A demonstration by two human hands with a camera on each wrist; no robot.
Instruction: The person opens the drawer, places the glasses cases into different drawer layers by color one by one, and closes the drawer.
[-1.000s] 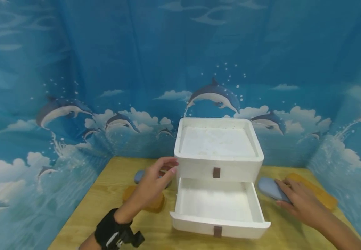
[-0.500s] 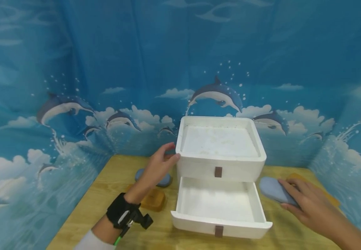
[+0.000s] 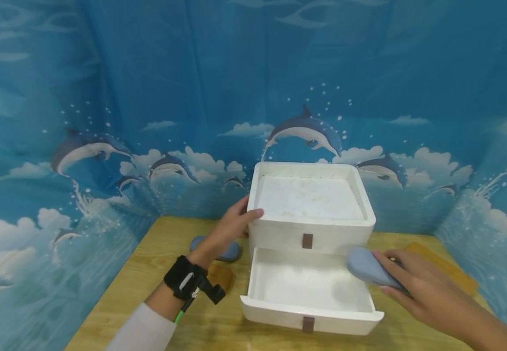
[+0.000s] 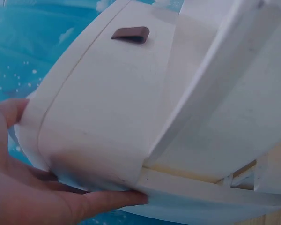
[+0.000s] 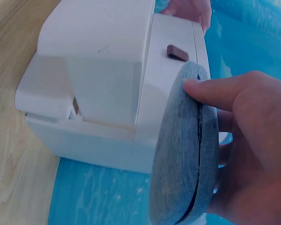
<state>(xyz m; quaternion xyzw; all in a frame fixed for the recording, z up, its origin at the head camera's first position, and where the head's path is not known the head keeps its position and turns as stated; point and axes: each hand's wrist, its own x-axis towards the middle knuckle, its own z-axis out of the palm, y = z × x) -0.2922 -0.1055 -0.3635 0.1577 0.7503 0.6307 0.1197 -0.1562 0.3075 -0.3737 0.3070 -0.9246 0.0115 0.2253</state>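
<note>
Right hand (image 3: 424, 290), grip pinching a gray-blue case (image 3: 367, 268), has neared the open drawer (image 3: 279, 311); left hand (image 3: 229, 226), spread, touches the cabinet (image 3: 275, 236).

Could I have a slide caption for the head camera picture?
Right hand holds a grey case near the open drawer of a white cabinet; the left hand touches the cabinet's upper corner.

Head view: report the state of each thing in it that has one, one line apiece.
Lower drawer: pulled open
Upper drawer: shut
Held grey-blue case: closed, raised, tilted
Other grey-blue case: on the table, partly hidden
Left orange case: on the table, mostly hidden
Right orange case: on the table, partly hidden
Left hand: grips white cabinet
Right hand: holds case
</note>
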